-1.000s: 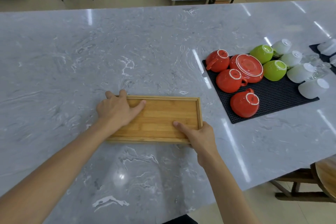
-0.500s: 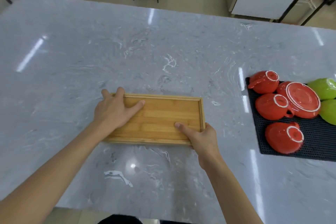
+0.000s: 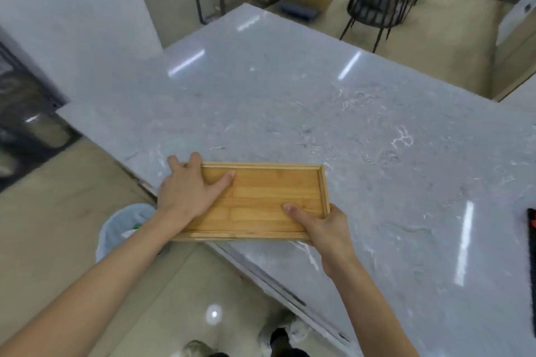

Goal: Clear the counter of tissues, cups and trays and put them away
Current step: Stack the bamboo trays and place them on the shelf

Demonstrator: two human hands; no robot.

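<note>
Both hands' grip — left hand (image 3: pixel 185 194), right hand (image 3: pixel 324 226) — clamps the tray (image 3: pixel 261 200) above a bin (image 3: pixel 121 226).

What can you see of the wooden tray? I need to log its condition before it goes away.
The wooden tray is a shallow, empty bamboo-looking rectangle with a low raised rim. It is roughly level at the counter's near corner, its left end overhanging the edge. The left hand grips the left end, the right hand the near right corner, thumbs inside.
</note>
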